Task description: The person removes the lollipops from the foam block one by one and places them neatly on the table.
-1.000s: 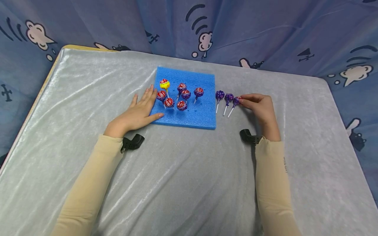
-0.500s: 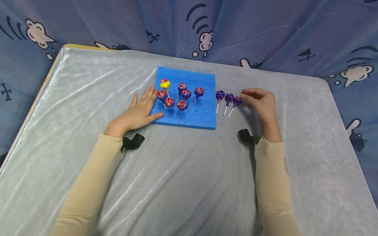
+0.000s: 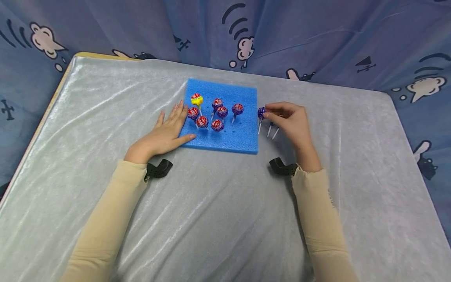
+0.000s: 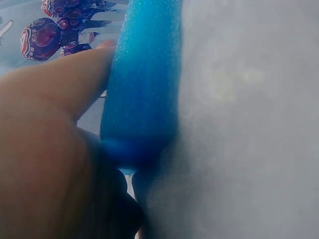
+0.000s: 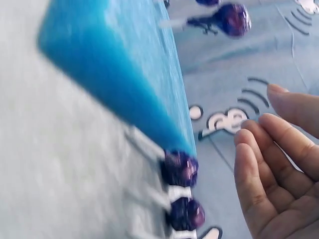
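A blue foam block [image 3: 243,139] carries several upright lollipops, one yellow [image 3: 197,99] and the others purple and red [image 3: 237,109]. My left hand [image 3: 162,135] lies flat with fingers spread at the block's left edge, the thumb on its top. Three purple lollipops lie beside the right edge; my right hand [image 3: 290,121] hovers over them, fingertips by the leftmost one [image 3: 261,112], partly hiding the others. In the right wrist view the right hand [image 5: 279,174] has parted, bent fingers with nothing between them, apart from the lying lollipops [image 5: 180,169].
Grey velvety cloth [image 3: 211,203] covers the table. A patterned blue curtain [image 3: 141,27] hangs behind its far edge. Black wrist mounts [image 3: 159,169] stick out at both cuffs. Several small holes mark the foam's top.
My right hand has left the rightmost lying lollipop and moved left, over the row to the leftmost one. The lying lollipops and my left hand have stayed in place.
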`<state>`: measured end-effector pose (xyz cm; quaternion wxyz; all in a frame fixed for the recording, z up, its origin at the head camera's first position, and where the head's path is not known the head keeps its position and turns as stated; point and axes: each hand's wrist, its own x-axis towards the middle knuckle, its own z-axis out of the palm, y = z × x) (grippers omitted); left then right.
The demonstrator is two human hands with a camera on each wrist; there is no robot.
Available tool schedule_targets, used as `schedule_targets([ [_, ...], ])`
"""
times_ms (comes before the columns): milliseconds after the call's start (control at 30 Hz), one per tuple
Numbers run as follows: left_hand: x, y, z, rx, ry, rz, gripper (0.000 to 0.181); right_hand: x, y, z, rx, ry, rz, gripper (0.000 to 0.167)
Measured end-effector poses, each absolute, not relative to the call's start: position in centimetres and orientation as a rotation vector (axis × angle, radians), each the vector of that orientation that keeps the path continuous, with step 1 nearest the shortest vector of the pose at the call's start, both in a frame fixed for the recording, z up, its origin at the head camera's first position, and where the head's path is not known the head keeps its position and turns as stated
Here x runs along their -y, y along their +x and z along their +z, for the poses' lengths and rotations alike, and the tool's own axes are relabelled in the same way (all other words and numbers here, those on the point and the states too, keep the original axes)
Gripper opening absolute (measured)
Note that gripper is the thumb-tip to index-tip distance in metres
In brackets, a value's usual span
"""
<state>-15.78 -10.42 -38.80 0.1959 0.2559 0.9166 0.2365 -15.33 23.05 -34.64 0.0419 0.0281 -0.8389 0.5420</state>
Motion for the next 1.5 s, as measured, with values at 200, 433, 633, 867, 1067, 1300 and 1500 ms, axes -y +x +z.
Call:
schedule_targets([
  [200, 10.4, -15.8, -38.7, -2.567, 0.715, 0.666, 0.086, -21.5, -15.1, -34.9, 2.534, 0.178, 1.676, 0.026],
  [433, 10.5, -15.8, -38.9, -2.570, 0.714, 0.667, 0.086, -20.1, -14.9, -35.4, 2.499, 0.307, 1.762, 0.033],
  [633, 10.4, -15.8, -38.8, -2.565, 0.720, 0.663, 0.086, -19.3, -14.9, -36.2, 2.461, 0.375, 1.896, 0.043],
  [867, 10.4, -15.7, -38.8, -2.566, 0.721, 0.673, 0.086, -18.1, -14.9, -37.4, 2.453, 0.256, 1.936, 0.043],
  [1067, 10.4, -15.7, -38.8, -2.569, 0.714, 0.670, 0.086, -17.6, -15.1, -38.3, 2.398, 0.218, 1.997, 0.033],
  [1300, 10.5, -15.7, -38.8, -2.573, 0.720, 0.659, 0.086, -17.6, -15.4, -39.0, 2.468, 0.232, 1.889, 0.023],
  [1500, 10.4, -15.7, -38.9, -2.571, 0.725, 0.663, 0.086, -17.2, -15.6, -39.1, 2.582, 0.198, 1.649, 0.018],
])
